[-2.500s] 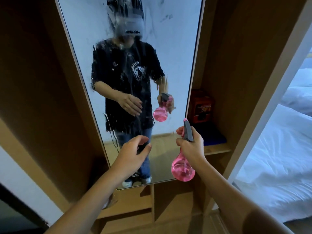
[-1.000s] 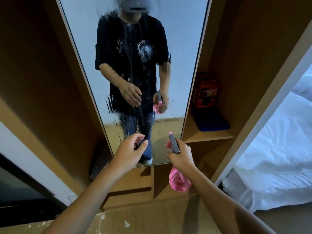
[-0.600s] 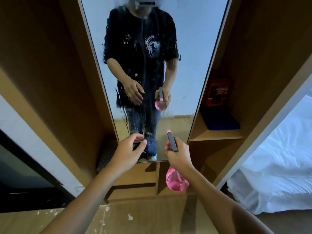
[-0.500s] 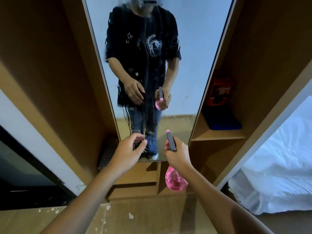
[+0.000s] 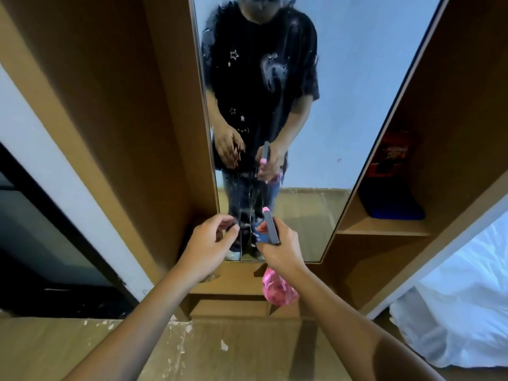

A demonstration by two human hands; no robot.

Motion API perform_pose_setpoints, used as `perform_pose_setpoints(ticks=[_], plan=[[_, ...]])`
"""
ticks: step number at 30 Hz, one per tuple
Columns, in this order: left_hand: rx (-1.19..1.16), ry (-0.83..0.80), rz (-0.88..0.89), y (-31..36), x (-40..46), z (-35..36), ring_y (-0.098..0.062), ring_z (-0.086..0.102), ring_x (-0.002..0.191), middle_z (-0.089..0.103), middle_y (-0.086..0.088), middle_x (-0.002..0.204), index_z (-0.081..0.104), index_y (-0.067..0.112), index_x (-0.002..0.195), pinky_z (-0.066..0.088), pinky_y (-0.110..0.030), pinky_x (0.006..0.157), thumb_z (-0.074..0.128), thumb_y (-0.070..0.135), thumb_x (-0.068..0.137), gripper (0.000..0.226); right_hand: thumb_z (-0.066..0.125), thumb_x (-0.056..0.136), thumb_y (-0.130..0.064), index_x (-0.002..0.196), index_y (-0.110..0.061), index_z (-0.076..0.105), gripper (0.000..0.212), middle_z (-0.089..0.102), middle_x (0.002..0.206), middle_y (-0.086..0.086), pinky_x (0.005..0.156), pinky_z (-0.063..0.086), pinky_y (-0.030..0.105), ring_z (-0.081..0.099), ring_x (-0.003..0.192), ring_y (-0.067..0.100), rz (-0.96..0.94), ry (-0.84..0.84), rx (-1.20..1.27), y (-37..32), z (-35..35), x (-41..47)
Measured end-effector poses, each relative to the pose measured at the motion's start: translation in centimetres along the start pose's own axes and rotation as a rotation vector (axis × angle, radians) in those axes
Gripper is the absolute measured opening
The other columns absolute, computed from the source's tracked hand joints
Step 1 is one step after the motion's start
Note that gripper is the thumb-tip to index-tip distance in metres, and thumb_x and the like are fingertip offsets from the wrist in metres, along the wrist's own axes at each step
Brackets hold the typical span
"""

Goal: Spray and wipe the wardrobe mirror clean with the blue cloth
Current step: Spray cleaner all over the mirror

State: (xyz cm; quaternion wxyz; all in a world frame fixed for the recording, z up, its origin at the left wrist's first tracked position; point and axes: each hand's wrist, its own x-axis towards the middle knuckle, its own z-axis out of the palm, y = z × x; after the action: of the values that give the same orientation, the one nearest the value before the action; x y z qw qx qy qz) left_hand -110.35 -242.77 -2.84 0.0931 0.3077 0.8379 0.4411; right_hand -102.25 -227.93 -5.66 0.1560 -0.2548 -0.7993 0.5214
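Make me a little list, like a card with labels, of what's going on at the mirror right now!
mirror: tall, in the wardrobe, wet with drips low down
right hand: grips the pink spray bottle, nozzle toward the glass
left hand: held up near the mirror's bottom, fingers loosely curled, holding nothing
blue cloth: lying on the shelf to the right, untouched
red box: behind the cloth on the same shelf
wiping: not yet begun

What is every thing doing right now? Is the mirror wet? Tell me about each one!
mirror: wet, spray drips running down its lower part.
spray bottle: gripped, nozzle aimed at the mirror.
right hand: grips the spray bottle.
left hand: empty, fingers loosely curled.
blue cloth: lying unused on the shelf.
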Motion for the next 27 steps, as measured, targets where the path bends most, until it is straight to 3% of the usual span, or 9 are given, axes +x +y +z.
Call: perform_pose_setpoints(ticks=[3,7,12,17,22,27], plan=[[-0.009,0.010,-0.008,-0.7,0.0,-0.7,-0.003,0.054,0.110,0.061,0.009,0.115,0.059,0.021,0.122,0.042,-0.018,0.094,0.055,0.030,0.096,0.027,0.066,0.080,0.004,0.100,-0.010,0.058,0.026,0.061,0.088,-0.001,0.076,0.058,0.031,0.061,0.082,0.017,0.019,0.021,0.030,-0.4,0.8,0.0],[-0.032,0.006,-0.022,-1.4,-0.1,-1.2,-0.004,0.054,0.113,0.062,0.009,0.116,0.059,0.020,0.121,0.044,-0.025,0.100,0.055,0.029,0.096,0.027,0.064,0.080,0.005,0.090,-0.011,0.056,0.020,0.060,0.080,0.003,0.061,0.051,0.020,0.057,0.070,0.014,0.047,0.091,0.053,-0.3,1.2,0.1],[-0.047,0.000,-0.028,-1.9,0.0,-1.6,-0.006,0.054,0.115,0.061,0.008,0.118,0.058,0.021,0.121,0.044,-0.027,0.102,0.055,0.028,0.096,0.026,0.064,0.080,0.003,0.083,-0.016,0.053,0.023,0.054,0.071,-0.002,0.055,0.045,0.017,0.049,0.060,0.008,0.050,0.079,0.020,-0.2,1.1,0.3],[-0.046,0.018,-0.025,-2.0,-0.2,-1.9,-0.004,0.054,0.113,0.061,0.010,0.116,0.058,0.022,0.120,0.044,-0.024,0.101,0.056,0.027,0.096,0.025,0.068,0.082,0.001,0.107,-0.012,0.058,0.030,0.061,0.090,-0.004,0.066,0.046,0.012,0.060,0.082,0.008,0.030,-0.029,0.020,-1.0,1.7,0.2],[-0.043,0.045,-0.018,-2.1,-0.4,-2.4,0.004,0.054,0.103,0.060,0.015,0.108,0.059,0.021,0.118,0.040,-0.007,0.085,0.056,0.026,0.096,0.023,0.068,0.083,-0.003,0.107,-0.020,0.055,0.033,0.062,0.099,0.000,0.060,0.046,0.007,0.057,0.082,0.007,-0.042,-0.104,-0.052,-2.0,2.9,0.0],[-0.033,0.059,-0.038,-2.6,-0.9,-2.8,-0.004,0.055,0.108,0.061,0.010,0.112,0.059,0.020,0.120,0.041,-0.015,0.092,0.056,0.027,0.096,0.025,0.069,0.081,-0.002,0.105,-0.017,0.055,0.031,0.060,0.093,-0.003,0.069,0.051,0.018,0.059,0.085,0.011,-0.023,-0.096,-0.065,-2.0,4.2,-0.2]])
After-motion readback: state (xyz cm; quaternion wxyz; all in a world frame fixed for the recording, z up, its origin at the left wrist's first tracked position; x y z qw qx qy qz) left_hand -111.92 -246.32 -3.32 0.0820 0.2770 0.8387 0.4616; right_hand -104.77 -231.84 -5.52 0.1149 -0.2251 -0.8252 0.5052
